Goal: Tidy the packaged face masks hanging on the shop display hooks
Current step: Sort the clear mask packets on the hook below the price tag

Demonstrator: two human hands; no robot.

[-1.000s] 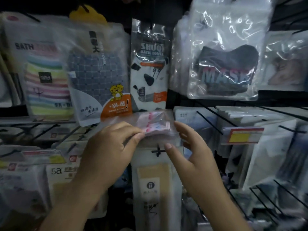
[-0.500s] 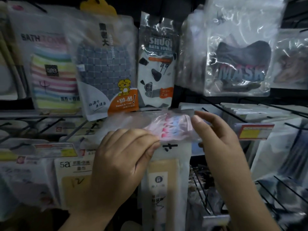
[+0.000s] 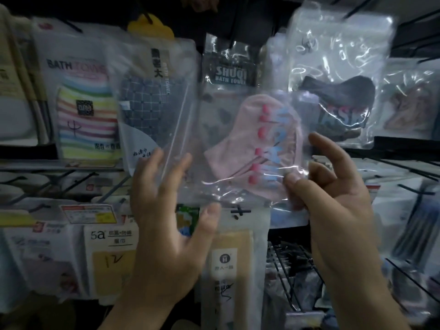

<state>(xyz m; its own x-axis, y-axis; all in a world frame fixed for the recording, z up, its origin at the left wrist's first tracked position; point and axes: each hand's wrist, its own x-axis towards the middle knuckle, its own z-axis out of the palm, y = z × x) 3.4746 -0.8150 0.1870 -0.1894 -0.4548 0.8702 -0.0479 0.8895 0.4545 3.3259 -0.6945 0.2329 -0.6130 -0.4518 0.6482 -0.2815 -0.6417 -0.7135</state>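
- Holding the pink mask packet (image 3: 252, 148) flat and finding its hang hole before aiming at a free hook beside the black mask packet (image 3: 338, 96).
- Head view: right hand (image 3: 333, 201) pinching the pink packet's lower right corner, just left of and below the black packet.
- Left hand (image 3: 166, 222) spread, fingers straight behind the film, gripping nothing.

There is one view only, from the camera on my head, so no second view overlaps with it. It faces forward and a little down, straight at the rack of hooks (image 3: 404, 160), from close range. The wide lens bends the edges. My left hand (image 3: 166, 225) and right hand (image 3: 333, 210) rise from the bottom edge, near the lens.
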